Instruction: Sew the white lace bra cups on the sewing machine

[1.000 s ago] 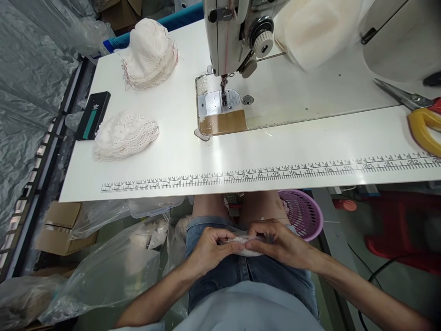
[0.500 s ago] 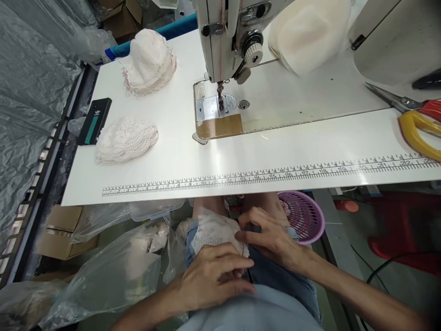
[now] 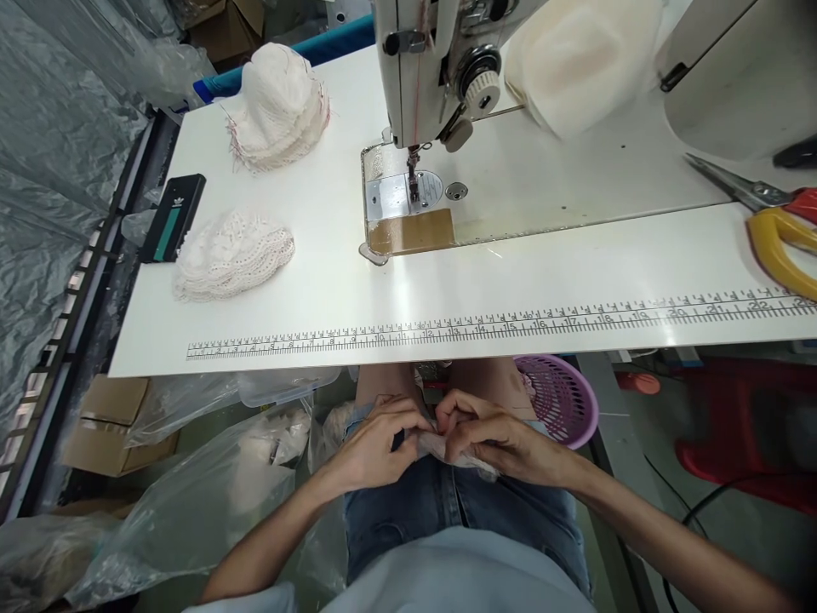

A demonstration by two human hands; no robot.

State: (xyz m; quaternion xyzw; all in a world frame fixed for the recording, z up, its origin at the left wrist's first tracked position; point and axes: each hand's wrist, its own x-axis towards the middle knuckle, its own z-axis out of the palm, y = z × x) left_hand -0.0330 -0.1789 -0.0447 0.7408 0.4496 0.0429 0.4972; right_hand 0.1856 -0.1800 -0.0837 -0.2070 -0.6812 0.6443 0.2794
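Note:
Over my lap, just below the table's front edge, both hands pinch a piece of white lacy fabric [image 3: 469,460]. My left hand [image 3: 383,438] has thumb and fingertips closed on its left end. My right hand [image 3: 494,434] grips it close by, fingers curled, so much of the cloth is hidden. On the table above, a stack of white lace pieces [image 3: 233,255] lies to the left. Behind it sits a pile of white cup-shaped pieces [image 3: 277,106] with reddish thread ends. The sewing machine's presser foot [image 3: 414,183] stands over the needle plate, apart from my hands.
A printed ruler [image 3: 447,332] runs along the white table's front edge. Yellow-and-red scissors [image 3: 775,221] lie at the right, cream cup pieces [image 3: 580,64] behind the machine head. A black case [image 3: 172,219] is at left. Below are a purple basket [image 3: 565,400] and plastic bags [image 3: 210,502].
The fabric was spread over my lap with my left hand lying across it. Now it is gathered up, and my left hand has moved up and left to pinch it beside my right.

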